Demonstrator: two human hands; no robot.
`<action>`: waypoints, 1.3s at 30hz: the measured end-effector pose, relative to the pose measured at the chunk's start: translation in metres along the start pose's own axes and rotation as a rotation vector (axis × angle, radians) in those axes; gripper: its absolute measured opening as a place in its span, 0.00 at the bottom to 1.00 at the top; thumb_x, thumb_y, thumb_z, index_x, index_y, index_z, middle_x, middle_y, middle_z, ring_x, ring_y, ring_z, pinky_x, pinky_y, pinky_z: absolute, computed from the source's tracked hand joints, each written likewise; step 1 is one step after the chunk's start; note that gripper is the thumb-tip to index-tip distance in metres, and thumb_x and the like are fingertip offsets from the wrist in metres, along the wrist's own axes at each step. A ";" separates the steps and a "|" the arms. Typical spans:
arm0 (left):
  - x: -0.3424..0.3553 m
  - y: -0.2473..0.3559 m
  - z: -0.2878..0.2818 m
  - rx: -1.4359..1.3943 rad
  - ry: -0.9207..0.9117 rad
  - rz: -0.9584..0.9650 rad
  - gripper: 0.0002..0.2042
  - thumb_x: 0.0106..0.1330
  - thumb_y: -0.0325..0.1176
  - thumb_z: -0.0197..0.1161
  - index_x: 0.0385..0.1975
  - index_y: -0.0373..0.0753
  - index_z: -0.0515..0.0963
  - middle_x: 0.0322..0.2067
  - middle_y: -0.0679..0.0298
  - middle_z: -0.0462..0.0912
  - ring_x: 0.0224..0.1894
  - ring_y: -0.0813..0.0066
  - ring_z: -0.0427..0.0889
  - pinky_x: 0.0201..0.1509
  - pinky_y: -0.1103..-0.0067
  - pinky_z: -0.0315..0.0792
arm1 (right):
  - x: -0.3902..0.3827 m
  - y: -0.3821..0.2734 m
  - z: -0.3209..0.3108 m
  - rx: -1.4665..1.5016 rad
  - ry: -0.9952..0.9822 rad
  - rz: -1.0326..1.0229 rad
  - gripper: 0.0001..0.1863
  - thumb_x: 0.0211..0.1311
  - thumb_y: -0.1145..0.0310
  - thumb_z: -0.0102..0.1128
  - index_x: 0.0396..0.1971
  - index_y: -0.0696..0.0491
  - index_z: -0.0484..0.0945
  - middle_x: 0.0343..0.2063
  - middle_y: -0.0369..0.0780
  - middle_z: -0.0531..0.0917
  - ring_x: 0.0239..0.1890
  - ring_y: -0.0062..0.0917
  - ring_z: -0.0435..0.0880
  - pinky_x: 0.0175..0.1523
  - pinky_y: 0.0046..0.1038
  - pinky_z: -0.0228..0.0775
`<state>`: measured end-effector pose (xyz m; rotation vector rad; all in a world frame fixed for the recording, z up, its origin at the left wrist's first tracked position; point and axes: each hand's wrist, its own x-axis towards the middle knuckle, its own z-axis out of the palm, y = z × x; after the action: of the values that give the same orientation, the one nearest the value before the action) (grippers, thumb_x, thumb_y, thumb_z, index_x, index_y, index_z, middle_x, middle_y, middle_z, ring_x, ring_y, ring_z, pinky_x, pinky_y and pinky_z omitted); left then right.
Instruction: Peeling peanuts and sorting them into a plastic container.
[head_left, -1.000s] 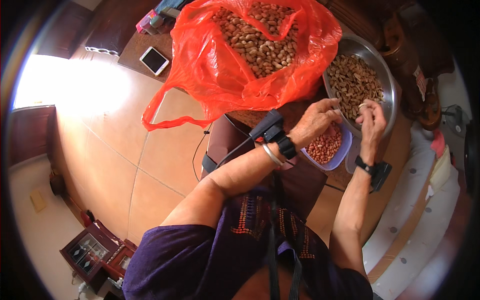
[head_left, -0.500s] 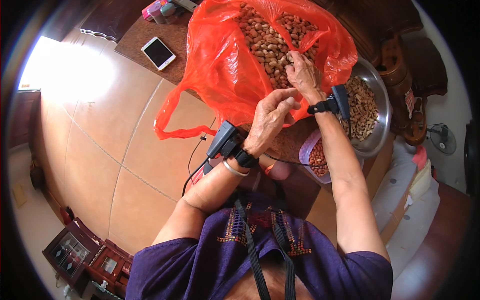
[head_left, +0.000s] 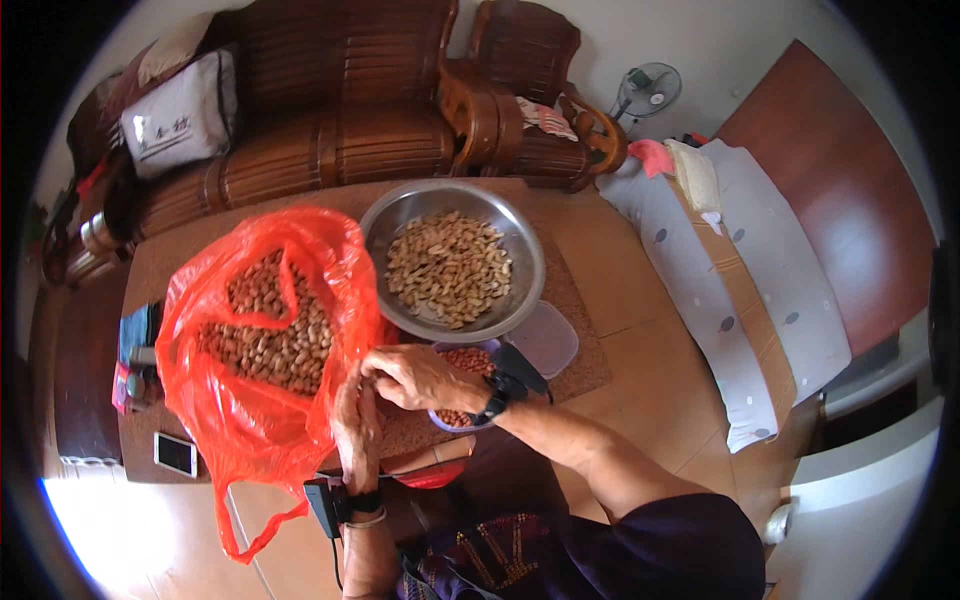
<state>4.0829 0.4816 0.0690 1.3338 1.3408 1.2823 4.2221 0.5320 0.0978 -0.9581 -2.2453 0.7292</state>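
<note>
My left hand point(head_left: 356, 428) and my right hand point(head_left: 420, 377) meet at the right edge of a red plastic bag point(head_left: 225, 405). Their fingertips are pinched together; whatever lies between them is too small or hidden to make out. The bag stands open and holds many unshelled peanuts point(head_left: 290, 350). Under my right wrist sits a purple tub point(head_left: 437, 420) of red shelled peanuts point(head_left: 468, 360), partly covered by the hand. Behind it stands a wide metal bowl point(head_left: 530, 270) with a heap of pale peanut shells point(head_left: 450, 265).
A clear plastic lid point(head_left: 546, 340) lies right of the tub on the brown table point(head_left: 585, 365). A white phone point(head_left: 175, 454) rests at the table's left corner. A wooden sofa point(head_left: 390, 140) runs behind, and a folded mattress point(head_left: 690, 270) lies at right.
The view has swung toward the sofa and mattress. My right hand has left the peanuts inside the bag and come together with my left hand, whose fingers have closed.
</note>
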 end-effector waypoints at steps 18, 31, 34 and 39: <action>-0.020 -0.025 0.072 0.022 -0.303 -0.001 0.06 0.64 0.29 0.51 0.34 0.34 0.72 0.22 0.58 0.73 0.24 0.75 0.71 0.25 0.77 0.66 | -0.102 0.041 -0.007 0.251 0.295 0.142 0.10 0.53 0.76 0.50 0.37 0.59 0.72 0.35 0.46 0.76 0.40 0.29 0.76 0.44 0.27 0.68; -0.037 -0.039 0.085 0.111 -0.030 0.078 0.07 0.64 0.30 0.50 0.37 0.33 0.72 0.25 0.55 0.76 0.27 0.68 0.77 0.32 0.77 0.71 | -0.095 0.031 0.010 0.362 0.286 0.410 0.06 0.57 0.75 0.50 0.34 0.59 0.72 0.27 0.39 0.78 0.29 0.22 0.77 0.35 0.23 0.69; -0.034 -0.040 0.088 0.132 0.009 0.056 0.07 0.64 0.30 0.50 0.35 0.34 0.72 0.25 0.52 0.76 0.28 0.62 0.78 0.32 0.75 0.71 | -0.089 0.035 0.019 0.314 0.327 0.412 0.06 0.56 0.74 0.48 0.32 0.59 0.72 0.26 0.42 0.78 0.30 0.27 0.78 0.36 0.27 0.69; -0.024 -0.044 0.096 0.204 0.079 0.087 0.07 0.63 0.29 0.50 0.34 0.33 0.72 0.25 0.50 0.76 0.27 0.59 0.77 0.31 0.74 0.70 | -0.076 0.036 0.021 0.173 0.402 0.457 0.07 0.55 0.72 0.45 0.29 0.59 0.71 0.25 0.43 0.77 0.28 0.29 0.76 0.35 0.29 0.68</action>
<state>4.1738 0.4711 0.0103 1.5080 1.5160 1.2950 4.2665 0.4897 0.0370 -1.4079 -1.6065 0.8210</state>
